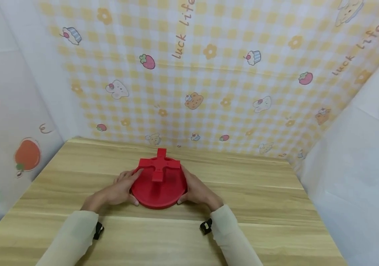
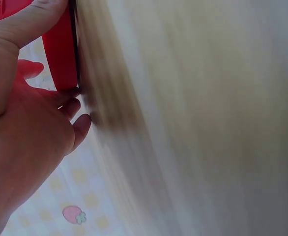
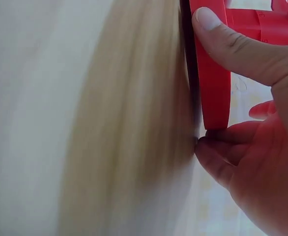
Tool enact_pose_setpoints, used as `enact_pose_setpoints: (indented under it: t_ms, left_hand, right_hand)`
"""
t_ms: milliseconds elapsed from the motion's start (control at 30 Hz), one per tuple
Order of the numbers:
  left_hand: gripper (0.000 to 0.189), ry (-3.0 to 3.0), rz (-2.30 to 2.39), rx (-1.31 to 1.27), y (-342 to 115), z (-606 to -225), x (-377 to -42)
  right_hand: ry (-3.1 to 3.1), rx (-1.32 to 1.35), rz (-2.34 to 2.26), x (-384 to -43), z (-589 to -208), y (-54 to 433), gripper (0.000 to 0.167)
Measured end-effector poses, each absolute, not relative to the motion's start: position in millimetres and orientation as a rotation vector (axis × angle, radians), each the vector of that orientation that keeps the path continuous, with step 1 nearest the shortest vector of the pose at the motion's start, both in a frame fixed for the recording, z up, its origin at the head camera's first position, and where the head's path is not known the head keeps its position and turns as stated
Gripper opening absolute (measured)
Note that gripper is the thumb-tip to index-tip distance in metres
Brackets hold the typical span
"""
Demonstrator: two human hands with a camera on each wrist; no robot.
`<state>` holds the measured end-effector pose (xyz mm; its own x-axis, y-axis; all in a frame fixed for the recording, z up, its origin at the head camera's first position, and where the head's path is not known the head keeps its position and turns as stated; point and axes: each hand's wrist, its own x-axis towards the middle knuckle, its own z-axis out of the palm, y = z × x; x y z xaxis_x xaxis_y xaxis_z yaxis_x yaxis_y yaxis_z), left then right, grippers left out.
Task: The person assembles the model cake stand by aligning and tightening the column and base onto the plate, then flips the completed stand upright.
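A red stand with a round, flat base [image 1: 156, 194] sits on the wooden table, and a four-armed cross top [image 1: 160, 164] rises above it. My left hand [image 1: 120, 191] grips the left side of the base, thumb toward the front and fingers round the far side. On the opposite side, my right hand [image 1: 197, 189] holds the rim the same way. In the right wrist view, the thumb presses on the red rim [image 3: 214, 83] while the other fingertips reach its far end near the tabletop. A similar hold on the rim [image 2: 60, 54] shows in the left wrist view.
The light wooden table [image 1: 249, 203] spreads out around the stand. Behind it hangs a yellow-checked cloth [image 1: 209, 81] with cartoon prints. White sheets [image 1: 359, 147] close off both sides. A black strap [image 1: 206, 226] shows at the right wrist.
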<state>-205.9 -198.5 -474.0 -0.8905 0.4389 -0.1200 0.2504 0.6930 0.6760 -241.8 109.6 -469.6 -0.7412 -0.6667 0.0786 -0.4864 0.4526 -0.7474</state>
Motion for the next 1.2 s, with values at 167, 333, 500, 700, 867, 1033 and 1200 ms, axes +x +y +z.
enact_pose_setpoints:
  t_ms: [167, 333, 500, 700, 867, 1033, 1200]
  left_hand:
    - [0.115, 2.631, 1.027, 0.561, -192.8, -473.9, -204.3]
    - [0.113, 2.633, 1.017, 0.560, -185.7, -465.0, -204.6]
    - [0.114, 2.610, 1.043, 0.557, -181.0, -454.0, -204.8]
    - [0.117, 2.579, 1.129, 0.563, -176.7, -446.4, -205.9]
    - [0.117, 2.529, 1.148, 0.473, -174.3, -441.0, -207.3]
    - [0.110, 2.512, 1.163, 0.497, -170.7, -434.1, -210.3]
    - [0.101, 2.515, 1.191, 0.524, -166.5, -424.0, -216.3]
  right_hand:
    - [2.483, -0.891, -1.174, -236.5, -468.1, 120.1, 0.127]
    - [2.525, -0.806, -1.163, -233.6, -468.2, 131.5, 0.125]
    - [2.492, -0.739, -1.247, -228.5, -471.7, 143.9, 0.123]
    - [2.414, -0.672, -1.379, -227.1, -471.1, 158.0, 0.120]
    - [2.376, -0.674, -1.454, -230.5, -466.3, 168.5, 0.112]
    - [2.337, -0.572, -1.567, -228.0, -459.2, 177.3, 0.101]
    - [2.325, -0.458, -1.678, -227.4, -451.3, 178.3, 0.090]
